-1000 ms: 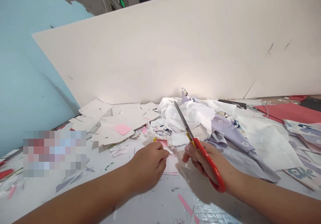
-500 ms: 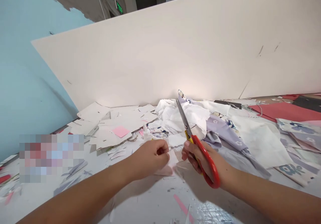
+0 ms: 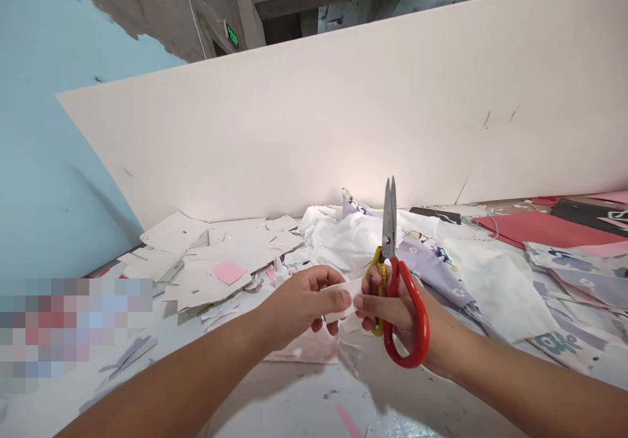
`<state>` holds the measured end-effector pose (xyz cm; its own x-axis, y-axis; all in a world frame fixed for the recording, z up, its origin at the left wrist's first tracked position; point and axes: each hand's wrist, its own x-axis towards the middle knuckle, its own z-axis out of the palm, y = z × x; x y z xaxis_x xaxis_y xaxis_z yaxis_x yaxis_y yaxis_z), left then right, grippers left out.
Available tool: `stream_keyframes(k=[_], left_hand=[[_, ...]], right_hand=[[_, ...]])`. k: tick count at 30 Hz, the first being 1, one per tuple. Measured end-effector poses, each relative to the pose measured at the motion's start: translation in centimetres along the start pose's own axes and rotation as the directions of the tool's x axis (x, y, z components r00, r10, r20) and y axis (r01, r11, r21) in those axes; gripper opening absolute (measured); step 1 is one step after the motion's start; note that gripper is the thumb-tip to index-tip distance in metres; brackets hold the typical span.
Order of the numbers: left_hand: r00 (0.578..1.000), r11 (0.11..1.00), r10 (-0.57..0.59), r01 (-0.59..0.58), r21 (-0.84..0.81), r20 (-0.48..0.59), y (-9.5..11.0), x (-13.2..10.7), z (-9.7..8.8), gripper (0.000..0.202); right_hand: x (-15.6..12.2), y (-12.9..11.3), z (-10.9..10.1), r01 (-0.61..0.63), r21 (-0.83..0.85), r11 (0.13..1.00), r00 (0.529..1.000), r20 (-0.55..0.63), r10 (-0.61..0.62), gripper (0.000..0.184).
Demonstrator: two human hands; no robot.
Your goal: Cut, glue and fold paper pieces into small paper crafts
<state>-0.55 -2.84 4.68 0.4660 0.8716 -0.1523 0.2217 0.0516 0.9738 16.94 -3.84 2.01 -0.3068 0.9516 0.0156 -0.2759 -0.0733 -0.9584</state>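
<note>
Head-worn view of two bare hands raised above a white, paint-flecked worktop [image 3: 279, 405]. The left hand [image 3: 299, 304] is closed in a pinch on a narrow white paper strip [image 3: 341, 296], gripping its left end between thumb and fingers. The strip lies almost level in the air between the hands, with its right end just touching the fingers of the right hand [image 3: 395, 314]. The right hand is closed around red-and-yellow-handled scissors [image 3: 389, 222], with its fingers through the handle loops. The blades are shut, point upward and stand clear of the strip.

A small white glue bottle [image 3: 280, 273] stands just beyond the left hand among the scraps; its contents cannot be seen. A pale pink paper sheet [image 3: 299, 350] lies on the worktop below the hands. To the left is a heap of white card offcuts [image 3: 206, 255], with a pink paper square [image 3: 228, 272] lying on it. To the right lie crumpled white fabric [image 3: 343, 238], lilac floral fabric [image 3: 422, 255], a red sheet [image 3: 540, 229] and a black sheet [image 3: 583, 214]. Behind them a large white board [image 3: 318, 111] stands tilted before a blue wall [image 3: 49, 131], and a green exit sign [image 3: 231, 34] shows above. A pixelated patch [image 3: 73, 333] hides part of the lower left.
</note>
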Motion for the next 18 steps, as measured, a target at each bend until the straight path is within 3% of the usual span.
stream_keyframes(k=[4, 8, 12, 14, 16, 18], left_hand=[[1.000, 1.000, 0.006, -0.007, -0.019, -0.030, 0.1, 0.5, 0.1, 0.016], [0.987, 0.997, 0.064, -0.070, -0.033, -0.150, 1.6, 0.6, -0.7, 0.018], [0.959, 0.991, 0.120, -0.132, -0.030, -0.257, 3.3, 0.4, -1.8, 0.024], [0.942, 0.989, 0.142, -0.149, 0.001, -0.304, 3.8, 0.2, -2.2, 0.023], [0.929, 0.988, 0.153, -0.150, 0.035, -0.336, 3.9, 0.0, -2.5, 0.018], [0.918, 0.987, 0.164, -0.152, 0.060, -0.361, 3.8, -0.2, -2.8, 0.015]], right_hand=[[0.6, -0.1, -0.4, 0.010, 0.017, 1.000, 1.000, -0.007, -0.010, 0.022], [1.1, -0.5, -1.0, -0.082, -0.024, 0.996, 0.996, -0.043, 0.081, 0.039], [0.9, -1.2, -1.1, 0.008, -0.341, 0.940, 1.000, 0.022, 0.000, 0.041], [0.5, -1.7, -0.7, 0.004, -0.486, 0.874, 0.995, 0.089, 0.045, 0.033], [0.1, -2.0, -0.1, -0.067, -0.456, 0.888, 0.985, 0.113, 0.132, 0.024], [-0.3, -2.1, 0.4, -0.139, -0.354, 0.925, 0.971, 0.134, 0.198, 0.026]])
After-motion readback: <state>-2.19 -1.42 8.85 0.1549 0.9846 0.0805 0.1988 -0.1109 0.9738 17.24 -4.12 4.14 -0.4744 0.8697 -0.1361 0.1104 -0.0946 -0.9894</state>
